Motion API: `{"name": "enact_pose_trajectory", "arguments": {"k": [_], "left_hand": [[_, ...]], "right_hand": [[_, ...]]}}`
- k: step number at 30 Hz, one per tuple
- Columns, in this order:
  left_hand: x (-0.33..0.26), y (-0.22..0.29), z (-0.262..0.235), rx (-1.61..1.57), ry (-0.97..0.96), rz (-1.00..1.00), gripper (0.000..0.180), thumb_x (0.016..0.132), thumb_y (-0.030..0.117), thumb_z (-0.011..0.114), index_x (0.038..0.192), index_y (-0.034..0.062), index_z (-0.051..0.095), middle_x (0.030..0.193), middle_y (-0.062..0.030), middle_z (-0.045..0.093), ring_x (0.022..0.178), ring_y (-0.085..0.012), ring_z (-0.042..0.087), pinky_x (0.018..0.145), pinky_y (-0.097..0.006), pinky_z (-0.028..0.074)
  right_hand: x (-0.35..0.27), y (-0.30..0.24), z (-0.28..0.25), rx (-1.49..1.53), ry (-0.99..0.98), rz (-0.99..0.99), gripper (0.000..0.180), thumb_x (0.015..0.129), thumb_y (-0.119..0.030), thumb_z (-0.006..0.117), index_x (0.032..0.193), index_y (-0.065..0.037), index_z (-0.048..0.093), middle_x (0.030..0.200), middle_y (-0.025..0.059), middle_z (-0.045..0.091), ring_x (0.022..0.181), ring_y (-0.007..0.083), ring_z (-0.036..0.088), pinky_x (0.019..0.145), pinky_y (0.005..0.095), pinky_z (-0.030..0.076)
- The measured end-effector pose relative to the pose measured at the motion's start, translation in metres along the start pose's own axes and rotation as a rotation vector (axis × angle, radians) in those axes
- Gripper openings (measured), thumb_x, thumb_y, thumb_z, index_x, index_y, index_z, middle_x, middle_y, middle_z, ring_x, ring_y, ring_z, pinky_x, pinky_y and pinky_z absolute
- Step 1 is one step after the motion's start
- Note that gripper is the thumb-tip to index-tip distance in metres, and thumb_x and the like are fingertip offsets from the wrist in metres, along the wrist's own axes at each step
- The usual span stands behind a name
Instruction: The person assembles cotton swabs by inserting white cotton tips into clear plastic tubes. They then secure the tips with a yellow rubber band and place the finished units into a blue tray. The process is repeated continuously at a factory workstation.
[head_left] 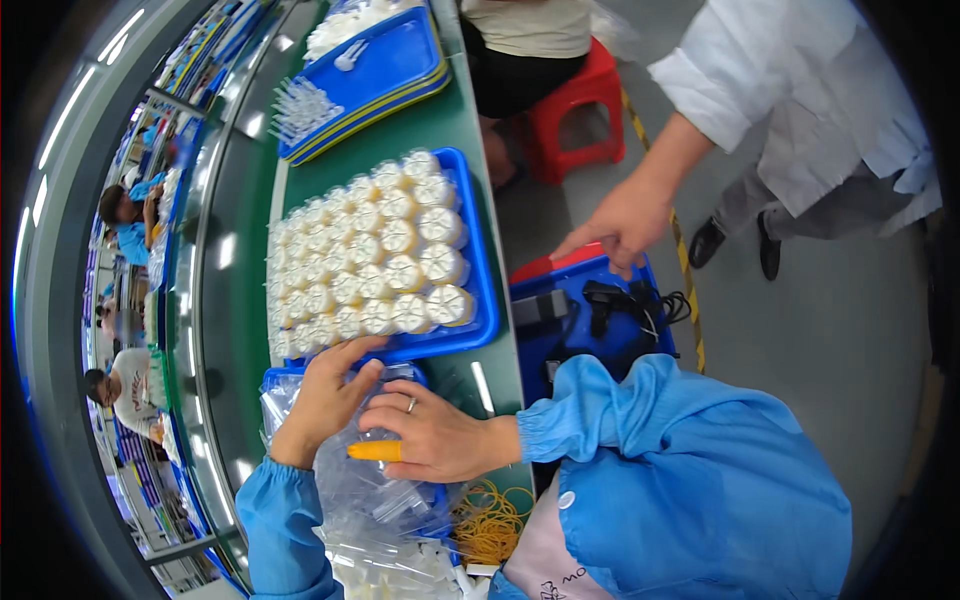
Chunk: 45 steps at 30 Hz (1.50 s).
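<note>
My left hand reaches to the near edge of a blue tray, fingers stretched and apart. The tray holds rows of round white parts with pale yellow sides, covered by clear plastic. Beside it, my right hand lies palm down over a pile of clear plastic bags, its fingers spread. It wears a ring and an orange finger cot. I see nothing held in either hand. The bags partly cover a second blue tray, and my hands hide some of them.
Yellow rubber bands lie at the bench's near edge. Stacked blue and yellow trays carry small white parts farther along. At right, another person's hand points over a blue bin with black items. A red stool stands behind.
</note>
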<state>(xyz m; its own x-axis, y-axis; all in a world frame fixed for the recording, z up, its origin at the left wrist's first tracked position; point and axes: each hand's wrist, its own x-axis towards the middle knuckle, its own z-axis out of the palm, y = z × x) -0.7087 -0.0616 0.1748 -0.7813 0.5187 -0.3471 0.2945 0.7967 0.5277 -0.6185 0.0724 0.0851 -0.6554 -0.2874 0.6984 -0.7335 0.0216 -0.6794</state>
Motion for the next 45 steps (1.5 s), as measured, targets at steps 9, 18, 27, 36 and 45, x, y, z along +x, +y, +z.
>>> {"name": "enact_pose_trajectory", "arguments": {"k": [9,18,27,36,45], "left_hand": [[0.003,-0.018,0.019,-0.048,0.203,-0.089,0.022,0.079,0.005,0.061,0.101,0.0022,0.059,0.096,-0.0066,0.06,0.092,-0.0161,0.053,0.084,-0.029,0.041],[-0.015,0.018,0.02,0.087,0.253,-0.103,0.041,0.071,-0.003,0.057,0.113,0.0017,0.059,0.088,-0.0072,0.053,0.086,-0.0177,0.05,0.081,-0.028,0.04],[-0.028,0.06,0.03,0.274,0.226,-0.189,0.035,0.071,-0.004,0.054,0.104,0.0026,0.064,0.095,-0.0123,0.053,0.093,-0.0253,0.052,0.084,-0.033,0.04],[-0.034,0.059,0.038,0.388,0.151,-0.159,0.034,0.076,0.004,0.059,0.11,0.0084,0.063,0.12,-0.0143,0.053,0.112,-0.0337,0.049,0.095,-0.041,0.039],[-0.048,0.059,0.045,0.535,0.176,-0.103,0.044,0.074,0.008,0.063,0.118,0.0109,0.058,0.13,-0.0175,0.044,0.118,-0.0377,0.043,0.099,-0.045,0.036]], "right_hand": [[-0.007,-0.004,-0.006,0.061,0.098,0.022,0.022,0.08,-0.022,0.062,0.094,-0.005,0.064,0.107,0.0117,0.046,0.108,0.0273,0.042,0.101,0.0464,0.026],[-0.012,0.001,-0.005,0.114,0.235,0.057,0.021,0.078,-0.022,0.062,0.086,-0.003,0.063,0.104,0.013,0.047,0.107,0.0285,0.044,0.101,0.0503,0.027],[-0.022,0.008,0.002,0.22,0.348,0.084,0.014,0.072,-0.015,0.065,0.075,-0.002,0.062,0.092,0.011,0.051,0.097,0.0289,0.048,0.094,0.047,0.034],[-0.021,0.013,-0.015,0.438,0.377,0.138,0.011,0.075,-0.01,0.066,0.083,-0.003,0.062,0.088,0.0086,0.056,0.088,0.0259,0.055,0.082,0.0394,0.041],[-0.012,0.015,-0.023,0.657,0.39,0.254,0.013,0.084,-0.011,0.061,0.087,0.002,0.063,0.087,0.012,0.06,0.077,0.0272,0.06,0.065,0.0326,0.047]]}}
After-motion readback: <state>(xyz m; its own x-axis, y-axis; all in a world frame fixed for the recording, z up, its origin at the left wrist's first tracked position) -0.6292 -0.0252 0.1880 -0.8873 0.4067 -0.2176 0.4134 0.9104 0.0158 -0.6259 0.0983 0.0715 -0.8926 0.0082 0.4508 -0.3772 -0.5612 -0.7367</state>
